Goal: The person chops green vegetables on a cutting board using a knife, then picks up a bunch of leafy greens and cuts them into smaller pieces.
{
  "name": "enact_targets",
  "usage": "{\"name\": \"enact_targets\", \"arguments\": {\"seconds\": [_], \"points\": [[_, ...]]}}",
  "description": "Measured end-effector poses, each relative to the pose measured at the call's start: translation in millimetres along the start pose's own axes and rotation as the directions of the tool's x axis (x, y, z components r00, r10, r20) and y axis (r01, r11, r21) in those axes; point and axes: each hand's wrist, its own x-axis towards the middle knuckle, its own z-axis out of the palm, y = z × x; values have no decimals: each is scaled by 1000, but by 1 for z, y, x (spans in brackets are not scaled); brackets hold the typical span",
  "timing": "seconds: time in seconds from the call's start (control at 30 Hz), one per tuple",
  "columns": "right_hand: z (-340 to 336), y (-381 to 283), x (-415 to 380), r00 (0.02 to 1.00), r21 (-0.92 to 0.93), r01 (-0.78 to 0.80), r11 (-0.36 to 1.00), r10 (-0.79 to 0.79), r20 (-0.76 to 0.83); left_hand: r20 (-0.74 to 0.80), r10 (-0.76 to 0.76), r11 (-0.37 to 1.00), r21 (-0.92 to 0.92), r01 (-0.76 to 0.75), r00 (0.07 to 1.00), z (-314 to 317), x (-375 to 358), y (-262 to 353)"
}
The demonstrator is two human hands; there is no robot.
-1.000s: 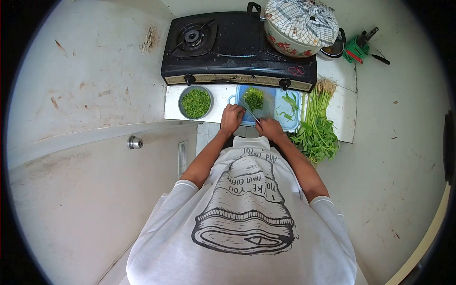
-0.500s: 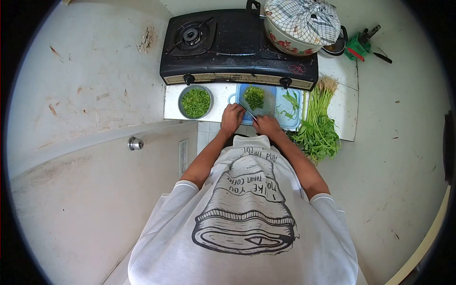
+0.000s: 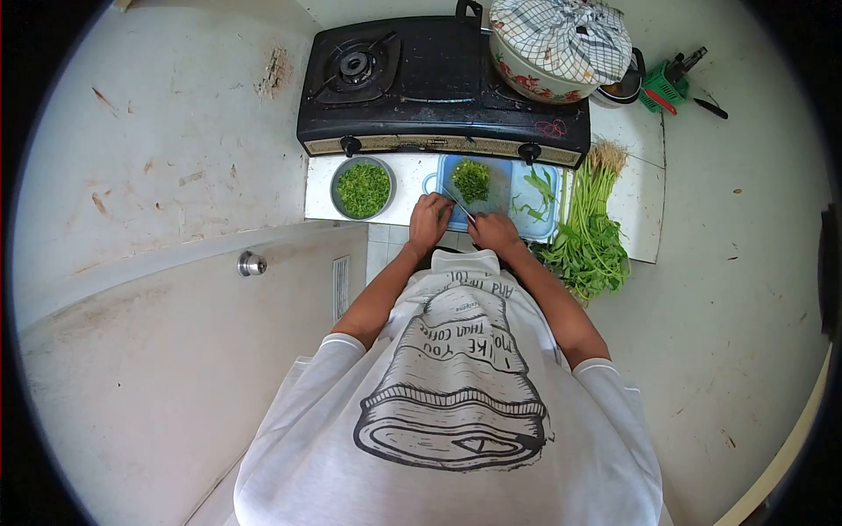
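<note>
My right hand grips a knife at the front edge of a blue cutting board. The blade slants up and left toward my left hand. That hand has its fingers bent together at the board's left front corner; what they hold is hidden. Just beyond the blade lies a pile of chopped greens. A few loose leaves rest on the right part of the board. To the left stands a round grey bowl of finely chopped greens.
A bundle of leafy greens with roots lies right of the board, its leaves over the counter edge. Behind stands a black gas stove carrying a cloth-covered floral pot. A green basket of utensils sits at the back right.
The whole view has shifted very slightly. Both hands and the knife keep nearly the same place at the board, and the greens look unchanged.
</note>
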Motion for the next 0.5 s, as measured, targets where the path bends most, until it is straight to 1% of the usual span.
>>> {"name": "enact_targets", "arguments": {"seconds": [0.1, 0.2, 0.3, 0.4, 0.5], "points": [[-1, 5, -11, 999, 11, -25, 1000, 25, -27, -1, -8, 1000, -8, 8, 1000, -1, 2, -1], [-1, 8, -13, 999, 37, -43, 998, 44, -19, 12, -20, 1000, 4, 20, 1000, 0, 2, -1], [2, 9, -11, 998, 32, -15, 999, 17, -60, 16, -34, 999, 9, 34, 999, 0, 3, -2], [4, 8, -13, 1000, 12, 9, 1000, -9, -30, 15, -15, 1000, 14, 15, 1000, 0, 3, -3], [8, 6, -15, 996, 1, 49, 999, -49, -78, 14, -12, 1000, 17, 12, 1000, 1, 3, -3]]}}
